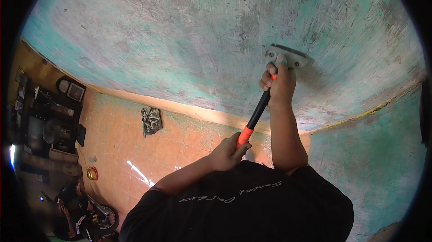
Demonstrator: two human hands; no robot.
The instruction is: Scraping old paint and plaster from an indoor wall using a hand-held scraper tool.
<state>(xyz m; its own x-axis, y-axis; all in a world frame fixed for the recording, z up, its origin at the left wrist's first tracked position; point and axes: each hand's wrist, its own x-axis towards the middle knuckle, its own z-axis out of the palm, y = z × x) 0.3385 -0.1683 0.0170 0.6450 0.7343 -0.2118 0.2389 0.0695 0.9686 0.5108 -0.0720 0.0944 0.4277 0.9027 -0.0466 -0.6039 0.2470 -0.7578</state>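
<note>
A long-handled scraper (258,111) slants across the view, with a black shaft, orange grips and a wide grey metal head. Its head lies against the wall (189,39), whose turquoise and whitish paint is worn and streaked. My right hand (282,84) is closed around the shaft just below the head, with the thumb stretched up onto the metal. Lower down, my left hand (225,154) wraps the orange grip at the handle's bottom end, in front of my chest. The blade edge that meets the wall is hard to make out.
Paint flakes lie on the orange tiled floor (121,129) along the wall's foot, near a crumpled camouflage-patterned cloth (151,121). To the left are a fan (51,130), dark furniture, a gold round object (92,173), and a person (67,206) by a motorcycle (105,219). Another turquoise wall (369,161) adjoins at right.
</note>
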